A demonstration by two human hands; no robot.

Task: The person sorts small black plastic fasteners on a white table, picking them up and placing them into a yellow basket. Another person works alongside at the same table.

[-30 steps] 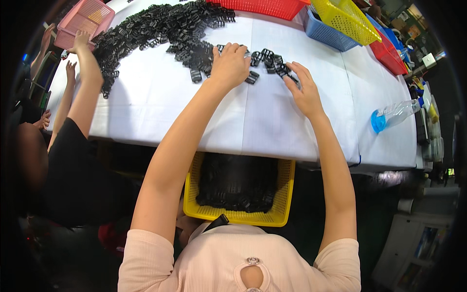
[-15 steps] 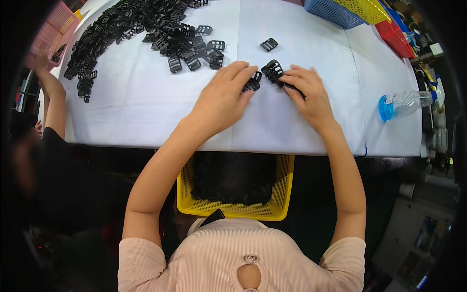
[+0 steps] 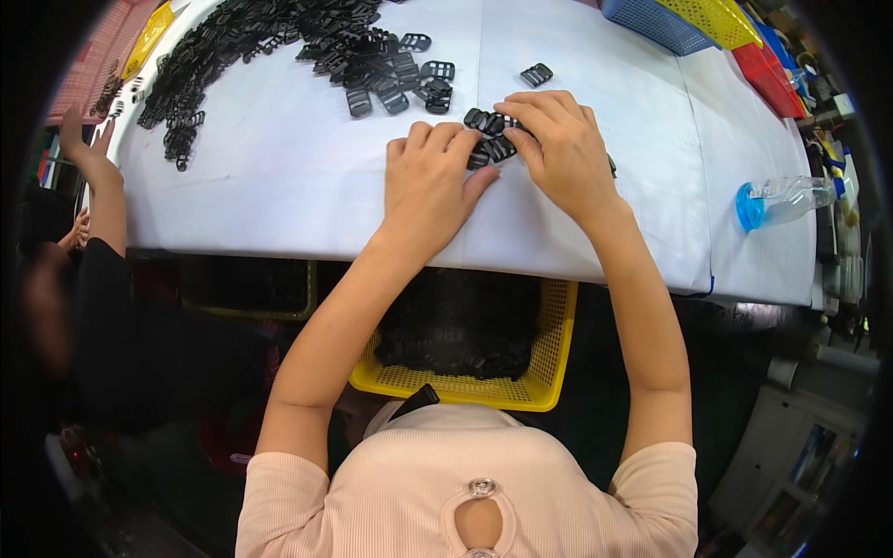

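Observation:
Several black plastic strap buckles (image 3: 494, 149) are bunched together between my two hands on the white-covered table. My left hand (image 3: 426, 181) is curled at their left side, its fingertips against the nearest buckles and its thumb pointing right. From the right, my right hand (image 3: 560, 153) closes its thumb and fingers on buckles in the same bunch. Its fingers partly hide what it grips. Another dark piece shows just past the right edge of my right hand. A single buckle (image 3: 537, 74) lies apart, beyond my right hand.
A large heap of black buckles (image 3: 251, 46) spreads over the far left. A yellow basket (image 3: 553, 363) holding dark pieces stands below the table edge. To the right lies a clear bottle (image 3: 786, 200); blue (image 3: 651, 26) and red (image 3: 767, 79) baskets sit far right. A co-worker's arm (image 3: 104, 181) is at left.
My right hand has moved left, bringing its buckles against those at my left hand. The whole view has shifted slightly. At the left, the co-worker's hand has shifted slightly.

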